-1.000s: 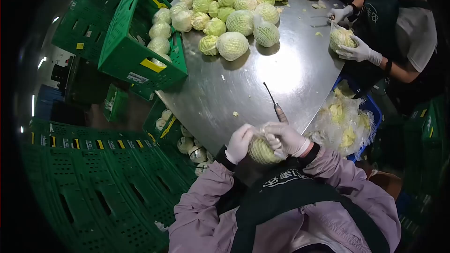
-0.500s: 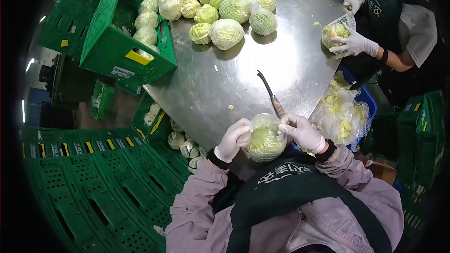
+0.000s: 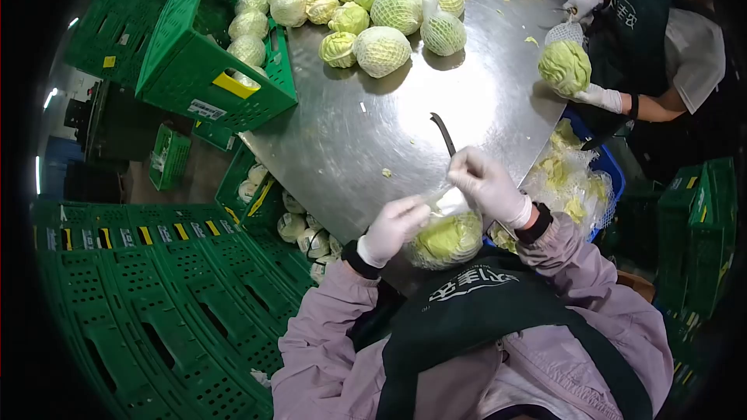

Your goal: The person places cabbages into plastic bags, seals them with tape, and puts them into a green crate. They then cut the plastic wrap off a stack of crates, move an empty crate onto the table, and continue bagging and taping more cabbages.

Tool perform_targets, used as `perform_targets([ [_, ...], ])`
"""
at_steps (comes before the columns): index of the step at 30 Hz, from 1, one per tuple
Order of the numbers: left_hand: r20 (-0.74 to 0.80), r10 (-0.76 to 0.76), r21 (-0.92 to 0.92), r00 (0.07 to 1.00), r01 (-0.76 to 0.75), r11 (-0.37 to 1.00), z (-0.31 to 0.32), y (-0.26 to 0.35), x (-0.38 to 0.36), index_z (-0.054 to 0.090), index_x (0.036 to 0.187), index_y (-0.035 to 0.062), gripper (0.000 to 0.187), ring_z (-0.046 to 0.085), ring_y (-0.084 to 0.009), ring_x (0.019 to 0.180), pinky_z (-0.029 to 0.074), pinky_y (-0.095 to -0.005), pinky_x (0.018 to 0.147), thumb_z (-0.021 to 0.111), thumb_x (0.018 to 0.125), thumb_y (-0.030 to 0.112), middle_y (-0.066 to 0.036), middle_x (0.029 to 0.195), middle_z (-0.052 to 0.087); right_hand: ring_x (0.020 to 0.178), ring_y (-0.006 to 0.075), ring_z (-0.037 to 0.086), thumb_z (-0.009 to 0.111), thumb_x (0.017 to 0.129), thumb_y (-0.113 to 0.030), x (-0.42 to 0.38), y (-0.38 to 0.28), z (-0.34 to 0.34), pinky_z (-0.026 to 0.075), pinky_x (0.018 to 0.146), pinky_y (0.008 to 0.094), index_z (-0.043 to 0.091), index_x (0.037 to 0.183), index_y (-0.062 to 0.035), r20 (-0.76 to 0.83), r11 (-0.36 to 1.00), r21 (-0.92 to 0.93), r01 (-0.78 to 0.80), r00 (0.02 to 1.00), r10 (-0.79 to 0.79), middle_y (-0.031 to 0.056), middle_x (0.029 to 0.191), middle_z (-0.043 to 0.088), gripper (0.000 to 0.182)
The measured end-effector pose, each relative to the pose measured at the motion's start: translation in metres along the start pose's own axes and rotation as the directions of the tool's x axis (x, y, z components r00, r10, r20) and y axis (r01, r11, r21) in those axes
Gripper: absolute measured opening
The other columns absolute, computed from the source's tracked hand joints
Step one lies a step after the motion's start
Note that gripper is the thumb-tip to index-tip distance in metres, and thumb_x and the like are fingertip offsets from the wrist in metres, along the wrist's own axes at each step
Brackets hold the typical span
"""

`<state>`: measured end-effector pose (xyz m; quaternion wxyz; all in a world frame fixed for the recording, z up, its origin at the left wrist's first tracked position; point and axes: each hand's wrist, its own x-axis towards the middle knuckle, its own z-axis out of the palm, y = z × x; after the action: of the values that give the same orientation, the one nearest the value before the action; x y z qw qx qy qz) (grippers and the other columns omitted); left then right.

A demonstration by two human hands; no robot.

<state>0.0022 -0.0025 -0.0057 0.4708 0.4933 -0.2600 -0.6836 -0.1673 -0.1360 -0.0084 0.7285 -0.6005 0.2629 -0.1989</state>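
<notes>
A pale green cabbage (image 3: 445, 243) in netting and clear wrap sits close to my apron at the table's near edge. My left hand (image 3: 393, 229), in a white glove, has its fingers closed at the wrap's upper left; the fingertips are slightly blurred. Above the cabbage's right side, my gloved right hand (image 3: 490, 187) is closed, pinching the raised whitish plastic wrap (image 3: 453, 202). A knife with a hooked dark blade (image 3: 443, 134) lies on the table just beyond; its handle is hidden behind my right hand.
Several cabbages (image 3: 381, 50), many netted, cover the far side of the metal table (image 3: 342, 155). A green crate (image 3: 194, 82) with netted cabbages stands left. At right, a co-worker's gloved hands hold a cabbage (image 3: 564, 68) above a blue bin (image 3: 611, 159) of leaves and netting.
My right hand has risen from the cabbage's side, drawing the wrap up. My left hand has shifted slightly over the top. The co-worker's cabbage shows more bare leaf, its netting pulled upward.
</notes>
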Motion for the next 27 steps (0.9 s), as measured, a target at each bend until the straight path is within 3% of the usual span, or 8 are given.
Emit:
perform_targets([
  [2, -0.033, -0.059, -0.141, 0.998, 0.054, 0.989, -0.007, 0.002, 0.001, 0.055, 0.089, 0.0033, 0.014, 0.032, -0.0029, 0.049, 0.026, -0.02, 0.046, 0.048, 0.096, 0.013, 0.006, 0.065, 0.043, 0.078, 0.0082, 0.053, 0.062, 0.087, -0.013, 0.001, 0.002, -0.008, 0.045, 0.07, 0.0227, 0.053, 0.111, -0.0039, -0.142, 0.994, -0.089, 0.067, 0.987, -0.079, 0.0008, 0.09, 0.054, 0.028],
  [6, 0.057, 0.012, -0.54, 0.998, 0.021, 0.842, -0.006, -0.005, -0.002, 0.049, 0.08, 0.007, 0.022, 0.025, -0.0047, 0.043, 0.023, -0.0214, 0.042, 0.043, 0.098, 0.018, 0.005, 0.058, 0.033, 0.094, 0.0214, 0.054, 0.073, 0.078, -0.027, -0.017, 0.028, 0.012, 0.045, 0.083, 0.0325, 0.048, 0.12, -0.002, -0.105, 0.919, -0.361, 0.16, 0.972, -0.211, 0.0112, 0.104, 0.053, 0.055],
  [9, 0.141, 0.257, -0.716, 0.956, -0.08, 0.693, -0.006, 0.007, -0.008, 0.048, 0.086, 0.0071, 0.023, 0.025, -0.0055, 0.046, 0.025, -0.0226, 0.046, 0.036, 0.101, 0.021, 0.004, 0.06, 0.032, 0.124, 0.0332, 0.04, 0.078, 0.071, -0.035, -0.032, 0.057, 0.013, 0.032, 0.105, 0.0399, 0.037, 0.133, 0.0007, 0.047, 0.749, -0.634, 0.191, 0.977, -0.209, 0.0214, 0.129, 0.043, 0.083],
  [10, 0.149, 0.308, -0.729, 0.94, -0.106, 0.676, -0.008, 0.016, -0.012, 0.048, 0.087, 0.0067, 0.024, 0.026, -0.0059, 0.047, 0.026, -0.0225, 0.047, 0.036, 0.101, 0.023, 0.004, 0.061, 0.033, 0.133, 0.035, 0.03, 0.079, 0.068, -0.037, -0.035, 0.063, 0.01, 0.025, 0.11, 0.0394, 0.032, 0.138, 0.0012, 0.022, 0.819, -0.558, 0.134, 0.989, -0.146, 0.0232, 0.139, 0.035, 0.092],
  [13, 0.165, 0.363, -0.754, 0.917, -0.12, 0.646, -0.002, 0.034, -0.023, 0.047, 0.087, 0.0058, 0.027, 0.028, -0.007, 0.05, 0.026, -0.0233, 0.05, 0.035, 0.101, 0.026, 0.003, 0.064, 0.035, 0.135, 0.0355, 0.028, 0.079, 0.068, -0.037, -0.045, 0.076, -0.001, 0.024, 0.111, 0.039, 0.027, 0.141, 0.001, -0.072, 0.928, -0.373, -0.011, 0.997, -0.017, 0.0237, 0.141, 0.032, 0.097],
  [19, 0.152, 0.423, -0.66, 0.894, -0.227, 0.716, 0.036, 0.064, -0.031, 0.051, 0.084, 0.0056, 0.029, 0.028, -0.0088, 0.049, 0.025, -0.0253, 0.049, 0.04, 0.099, 0.028, 0.002, 0.062, 0.035, 0.137, 0.0338, 0.025, 0.078, 0.07, -0.03, -0.056, 0.062, -0.013, 0.021, 0.112, 0.0376, 0.022, 0.143, 0.0012, -0.054, 0.887, -0.462, 0.031, 0.997, -0.063, 0.0219, 0.145, 0.028, 0.097],
  [24, 0.209, 0.676, -0.549, 0.707, -0.487, 0.679, 0.053, 0.096, -0.043, 0.048, 0.095, 0.0092, 0.03, 0.031, -0.0078, 0.051, 0.026, -0.0235, 0.044, 0.034, 0.099, 0.035, 0.003, 0.071, 0.043, 0.136, 0.0307, 0.027, 0.071, 0.072, -0.014, -0.055, 0.066, -0.011, 0.022, 0.112, 0.0354, 0.023, 0.144, -0.0024, -0.085, 0.974, -0.222, 0.043, 0.994, -0.064, 0.0199, 0.146, 0.029, 0.088],
  [27, 0.081, 0.818, -0.514, 0.569, -0.679, 0.524, 0.052, 0.116, -0.062, 0.05, 0.099, 0.0101, 0.03, 0.037, -0.0086, 0.054, 0.031, -0.0246, 0.047, 0.035, 0.098, 0.036, 0.002, 0.075, 0.048, 0.138, 0.0271, 0.023, 0.068, 0.077, -0.014, -0.056, 0.079, -0.019, 0.021, 0.112, 0.0358, 0.016, 0.146, -0.0009, -0.054, 0.903, -0.427, 0.04, 0.996, -0.07, 0.0165, 0.148, 0.025, 0.088],
])
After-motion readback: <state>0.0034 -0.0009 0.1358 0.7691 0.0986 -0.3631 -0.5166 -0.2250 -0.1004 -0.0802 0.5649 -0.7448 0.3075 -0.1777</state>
